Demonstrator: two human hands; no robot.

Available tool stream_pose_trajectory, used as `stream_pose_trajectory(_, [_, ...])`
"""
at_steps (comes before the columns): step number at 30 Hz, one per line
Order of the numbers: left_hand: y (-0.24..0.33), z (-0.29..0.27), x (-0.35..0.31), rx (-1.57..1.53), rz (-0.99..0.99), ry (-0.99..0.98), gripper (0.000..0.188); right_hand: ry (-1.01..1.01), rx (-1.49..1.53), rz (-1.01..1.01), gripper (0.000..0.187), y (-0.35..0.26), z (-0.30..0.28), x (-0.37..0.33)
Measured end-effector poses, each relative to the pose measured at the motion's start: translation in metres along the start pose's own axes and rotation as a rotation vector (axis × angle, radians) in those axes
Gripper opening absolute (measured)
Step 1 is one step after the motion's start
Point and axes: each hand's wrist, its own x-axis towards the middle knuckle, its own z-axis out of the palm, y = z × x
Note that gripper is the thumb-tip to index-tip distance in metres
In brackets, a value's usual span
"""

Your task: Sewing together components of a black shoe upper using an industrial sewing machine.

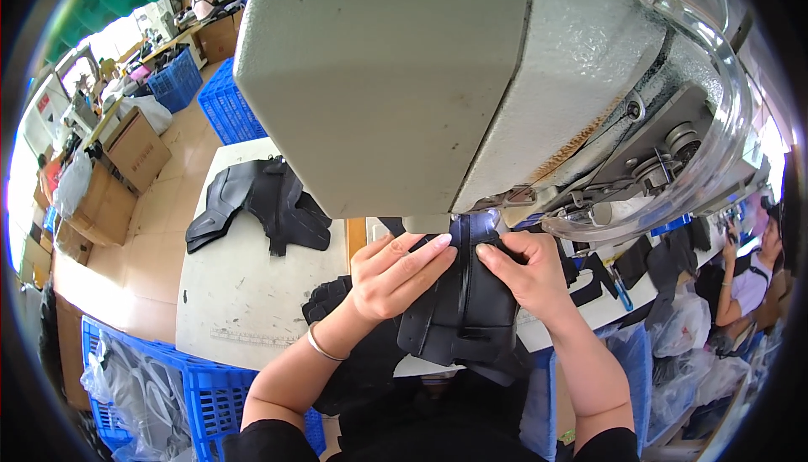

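Note:
A black, leather-like sewn panel (pixel 488 302) with a raised seam down its middle lies under the head of a large grey sewing machine (pixel 379 83). Its far end is in a bright light below the machine head; the needle itself is hidden. My left hand (pixel 391 277) rests on the panel's left side, fingers stretched toward the seam. On the right side, my right hand (pixel 530 273) grips the panel with the thumb on top and other fingers partly hidden. The near end of the panel hangs over the table edge toward my lap.
More black panels (pixel 257 201) lie on the white table (pixel 227 294) at left. Blue crates (pixel 219 386) stand beside it and further back. To the right are a blue-handled tool (pixel 623 292), plastic bags (pixel 682 323) and another person (pixel 749 281). A clear guard (pixel 623 226) curves off the machine.

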Motion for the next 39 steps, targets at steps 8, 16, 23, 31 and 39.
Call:
stream_pose_trajectory(8, [-0.005,-0.005,-0.003,0.001,0.035,-0.061,0.020,0.163,-0.149,-0.182,0.045,-0.009,0.014,-0.005])
stream_pose_trajectory(16, [0.000,-0.005,0.000,0.010,0.023,-0.060,0.021,0.113,-0.176,-0.101,0.036,-0.006,0.007,-0.002])
stream_pose_trajectory(23, [0.001,-0.003,0.009,0.060,0.024,-0.049,0.022,0.037,-0.199,-0.103,0.018,0.018,-0.002,-0.004])
stream_pose_trajectory(31, [0.005,-0.002,0.012,0.068,-0.027,-0.075,0.024,0.026,-0.164,0.125,0.031,0.011,-0.009,0.002])
stream_pose_trajectory(39, [0.002,-0.001,0.018,0.075,-0.022,-0.032,0.030,0.017,-0.287,0.029,0.028,0.014,-0.012,0.012])
